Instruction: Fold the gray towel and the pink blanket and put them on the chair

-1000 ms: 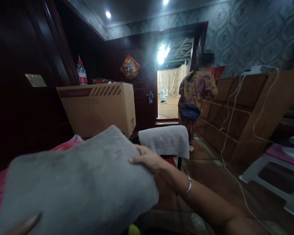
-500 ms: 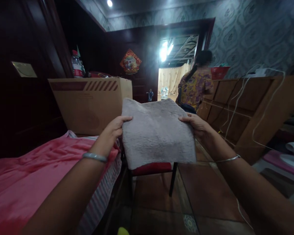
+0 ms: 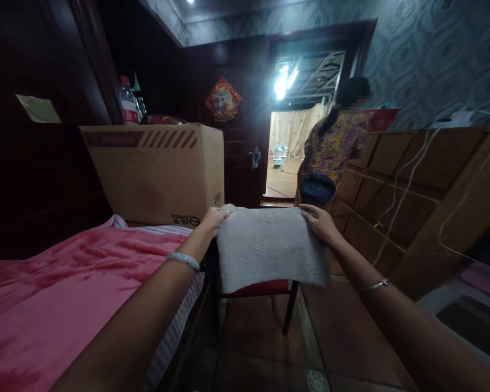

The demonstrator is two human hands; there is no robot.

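Observation:
A grey plush cloth point(image 3: 269, 247) hangs in front of me, its fuzzy side showing. My left hand point(image 3: 213, 222) pinches its upper left edge, and my right hand point(image 3: 322, 223) grips the upper right edge. Behind and under the cloth stands a chair with a red seat point(image 3: 265, 287) and dark legs; most of it is hidden. Whether the cloth's lower part rests on the seat I cannot tell.
To the left lies a bed with a pink blanket point(image 3: 77, 288); a large cardboard box point(image 3: 147, 174) stands behind it. A person point(image 3: 335, 147) stands by the doorway. A wooden cabinet point(image 3: 424, 179) with white cables lines the right side, above a tiled floor point(image 3: 343, 321).
Both hands have lowered the cloth towards the chair, and its top edge now sits lower. My view has shifted slightly, showing more of the doorway floor.

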